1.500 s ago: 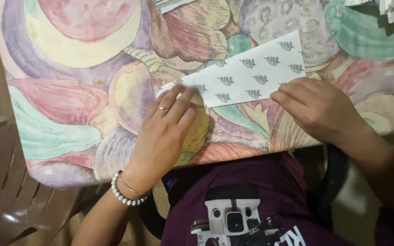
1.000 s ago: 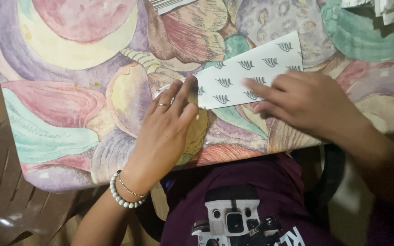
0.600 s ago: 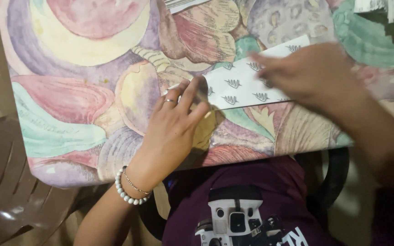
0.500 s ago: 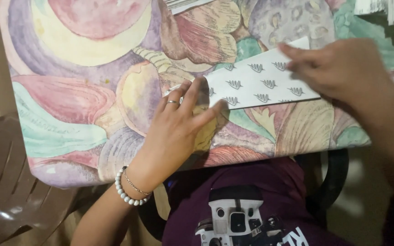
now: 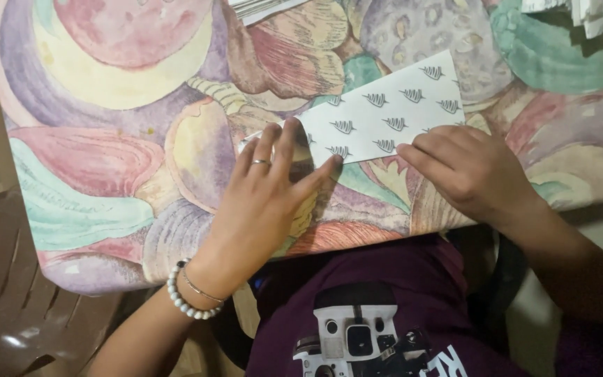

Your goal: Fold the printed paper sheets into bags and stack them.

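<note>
Paper (image 5: 385, 115) with little grey leaf prints lies flat on the colourful tabletop (image 5: 106, 139). Left hand (image 5: 273, 185) presses its spread, open fingers on the paper's left end. Right hand (image 5: 472, 171) has bent fingers pushing down on the lower edge.

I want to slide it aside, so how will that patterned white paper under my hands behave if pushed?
The patterned paper looks thin and flat, so probably light and floppy. It would likely slide easily on the smooth painted table, yet crease readily.
</note>
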